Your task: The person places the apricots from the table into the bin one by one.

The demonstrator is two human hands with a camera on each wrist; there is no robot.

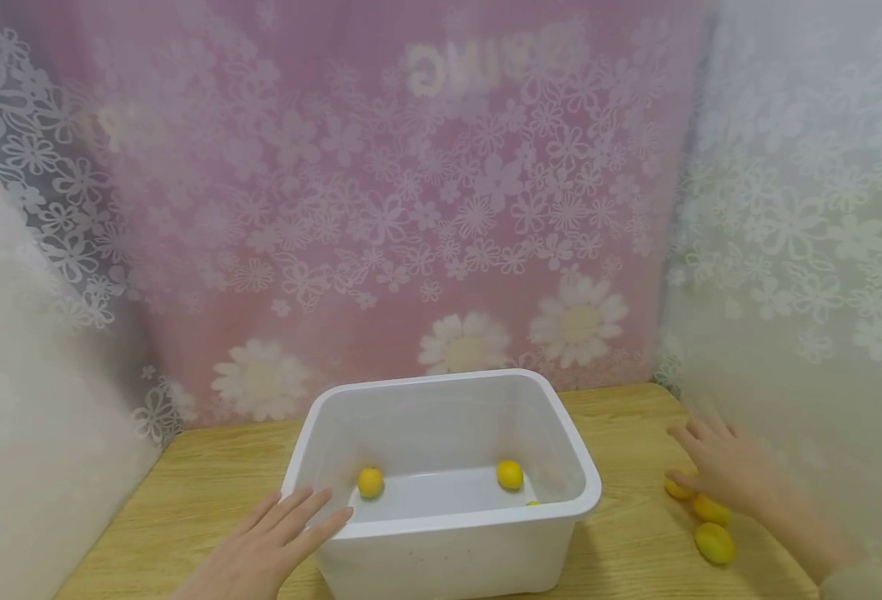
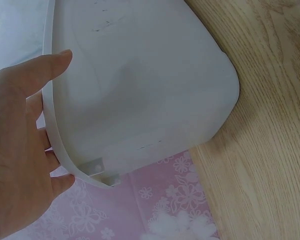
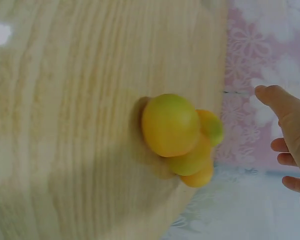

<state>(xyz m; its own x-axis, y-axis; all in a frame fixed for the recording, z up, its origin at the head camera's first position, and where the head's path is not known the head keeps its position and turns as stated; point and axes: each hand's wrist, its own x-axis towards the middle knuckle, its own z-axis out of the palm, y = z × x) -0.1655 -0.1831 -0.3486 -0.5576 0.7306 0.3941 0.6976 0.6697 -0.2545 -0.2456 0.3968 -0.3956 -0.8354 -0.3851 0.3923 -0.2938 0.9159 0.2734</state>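
Note:
My left hand [image 1: 264, 537] lies over the left front corner of a white plastic tub [image 1: 448, 552], fingers stretched across its rim. In the left wrist view the thumb [image 2: 55, 64] is on the outer side of the rim, with the fingertips behind it. Inside the tub sit an orange-yellow citrus fruit [image 1: 370, 482] at the left and a yellow one [image 1: 510, 475] at the right, with a sliver of another behind the front rim. My right hand [image 1: 737, 467], fingers spread and holding nothing, hovers over a cluster of several yellow-green citrus fruits [image 3: 170, 125] to the tub's right.
The wood-grain table [image 1: 624, 542] carries the tub and the loose fruit. A pink flowered sheet [image 1: 381, 208] stands behind it, and pale flowered sheets close in on the left and on the right [image 1: 801, 333], near my right forearm.

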